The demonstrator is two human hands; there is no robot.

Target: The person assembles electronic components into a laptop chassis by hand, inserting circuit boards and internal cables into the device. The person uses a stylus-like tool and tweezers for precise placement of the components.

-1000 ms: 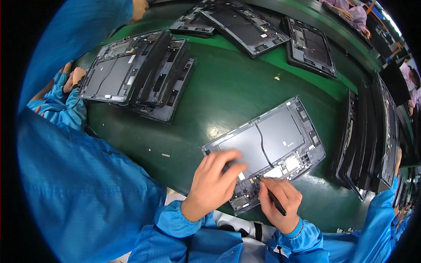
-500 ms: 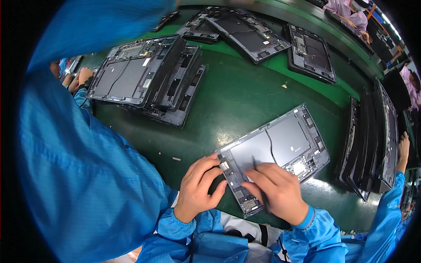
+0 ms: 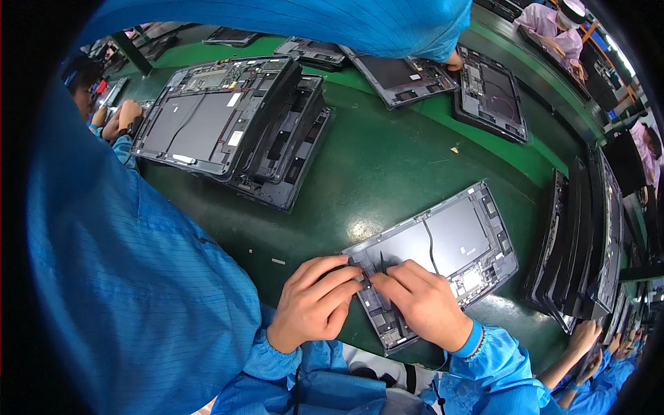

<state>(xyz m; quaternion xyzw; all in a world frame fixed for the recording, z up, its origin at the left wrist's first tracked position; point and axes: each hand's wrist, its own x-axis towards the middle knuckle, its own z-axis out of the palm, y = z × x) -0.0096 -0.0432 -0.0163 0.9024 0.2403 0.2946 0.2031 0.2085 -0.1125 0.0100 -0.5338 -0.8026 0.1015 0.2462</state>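
An opened grey tablet housing (image 3: 453, 238) lies tilted on the green bench in front of me, its inner parts and a black cable showing. My left hand (image 3: 311, 301) bends its fingers over the left end of the housing, gripping that edge. Close beside it, my right hand (image 3: 422, 297) pinches a slim dark pointed tool (image 3: 382, 260) above the small parts there. The fingertips of both hands nearly meet at this end. Whatever lies right under them is hidden.
Stacked opened housings (image 3: 200, 117) stand at the left; more housings (image 3: 491, 97) lie at the back. A row of upright housings (image 3: 577, 242) stands at the right. A co-worker's blue sleeve (image 3: 138, 270) fills the left side and reaches across the top. Small scraps (image 3: 278, 261) lie on the bench.
My left fingers have moved further in over the housing's edge. The right hand has shifted slightly left toward them. The co-worker's blue arm now reaches across to the housings at the back.
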